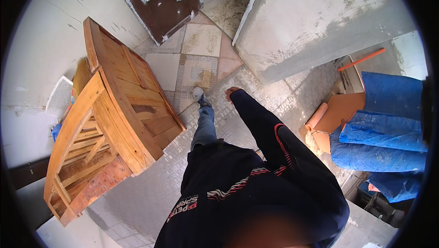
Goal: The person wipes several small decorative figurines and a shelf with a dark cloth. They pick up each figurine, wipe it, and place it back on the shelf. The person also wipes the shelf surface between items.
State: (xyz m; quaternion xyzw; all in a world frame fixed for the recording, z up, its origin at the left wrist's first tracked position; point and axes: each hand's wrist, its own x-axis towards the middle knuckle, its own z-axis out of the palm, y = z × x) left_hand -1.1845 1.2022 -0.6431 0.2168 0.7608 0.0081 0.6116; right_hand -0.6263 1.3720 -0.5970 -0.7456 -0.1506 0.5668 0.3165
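Note:
My right hand (231,94) hangs out ahead of my body at the end of a dark sleeve, above the tiled floor (219,120). Its fingers are loosely bent, and nothing shows in them. My left hand is out of sight. One of my legs, in blue jeans, reaches forward with a light shoe (198,94) on the tiles. To my left stands a large varnished wooden furniture piece (137,97) with panels and an arched, slatted side. My right hand touches neither it nor the walls.
A brown door (160,1) with white patches stands ahead. A plastered wall end (315,33) juts in at the front right. Blue sheeting (384,129), a cardboard piece (340,108) and an orange bar (361,59) lie right. A straw broom (82,76) stands behind the furniture.

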